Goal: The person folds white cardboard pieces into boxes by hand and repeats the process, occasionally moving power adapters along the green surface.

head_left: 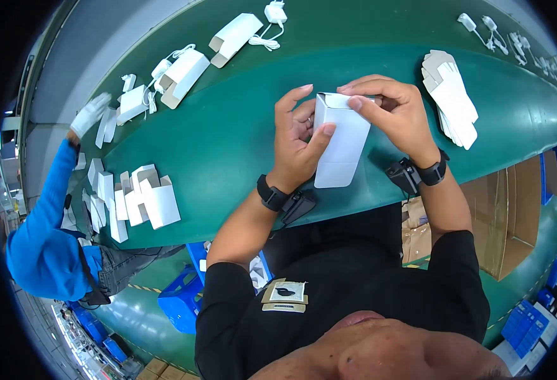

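Between my hands is a small white cardboard box (pixel 343 142), tilted above the green table (pixel 228 126). My left hand (pixel 294 139) wraps around its left side, with the thumb on the front face. At the box's upper end, my right hand (pixel 392 107) pinches the top flap, thumb on the near side and fingers bent behind. A long panel hangs down toward me at the lower end. The inside of the box is hidden. Both wrists carry black straps with small black devices.
Flattened white cartons (pixel 449 101) lie stacked to the right. Open white boxes (pixel 235 39) and white chargers with cables (pixel 276 12) line the far side. Several white boxes (pixel 155 199) stand at left, near a person in blue (pixel 47 196) with a gloved hand. A brown carton (pixel 522 221) stands below right.
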`<state>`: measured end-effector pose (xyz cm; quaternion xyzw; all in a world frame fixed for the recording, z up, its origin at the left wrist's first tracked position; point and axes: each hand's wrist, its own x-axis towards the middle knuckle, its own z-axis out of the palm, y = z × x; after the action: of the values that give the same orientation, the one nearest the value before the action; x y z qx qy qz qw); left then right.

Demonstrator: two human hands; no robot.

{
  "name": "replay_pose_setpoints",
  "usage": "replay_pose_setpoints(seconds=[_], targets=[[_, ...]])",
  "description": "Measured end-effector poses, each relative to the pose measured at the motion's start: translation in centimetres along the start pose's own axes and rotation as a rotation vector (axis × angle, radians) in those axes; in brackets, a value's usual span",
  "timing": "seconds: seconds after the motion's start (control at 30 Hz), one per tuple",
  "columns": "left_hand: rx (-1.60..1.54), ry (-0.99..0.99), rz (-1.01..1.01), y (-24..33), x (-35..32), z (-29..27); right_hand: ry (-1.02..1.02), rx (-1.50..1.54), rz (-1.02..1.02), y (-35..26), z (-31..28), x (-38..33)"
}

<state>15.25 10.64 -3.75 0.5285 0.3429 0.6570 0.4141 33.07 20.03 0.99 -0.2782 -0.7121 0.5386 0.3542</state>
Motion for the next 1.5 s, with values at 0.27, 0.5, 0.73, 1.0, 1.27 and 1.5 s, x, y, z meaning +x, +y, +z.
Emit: replay_pose_setpoints(seconds=[0.27,0.5,0.73,1.0,1.27,1.5], targets=[[0.059,-0.018,0.009,-1.2,0.9,0.2,-0.043,0.052,0.089,-0.1,-1.3,1.2],[0.071,-0.033,-0.051,-2.2,1.4,0.1,-0.132,0.074,0.004,1.4,-2.2,0.3],[0.139,0.056,-0.016,-0.5,-1.4,-0.4,-0.111,-0.52,-0.229,-0.5,-2.2,-3.1],[0.92,0.214,0.492,9.4,-6.7,-10.8,0.18,-1.464,0.284,-4.3,2.7,-22.8],[0.97,0.052,0.177,15.1,-13.0,-21.3,0.427,-1.361,0.233,-15.5,22.4,-20.9],[0.194,-0.066,0.01,21.9,-15.1,-18.9,0.305,-0.61,-0.089,-17.6,31.7,-11.0]])
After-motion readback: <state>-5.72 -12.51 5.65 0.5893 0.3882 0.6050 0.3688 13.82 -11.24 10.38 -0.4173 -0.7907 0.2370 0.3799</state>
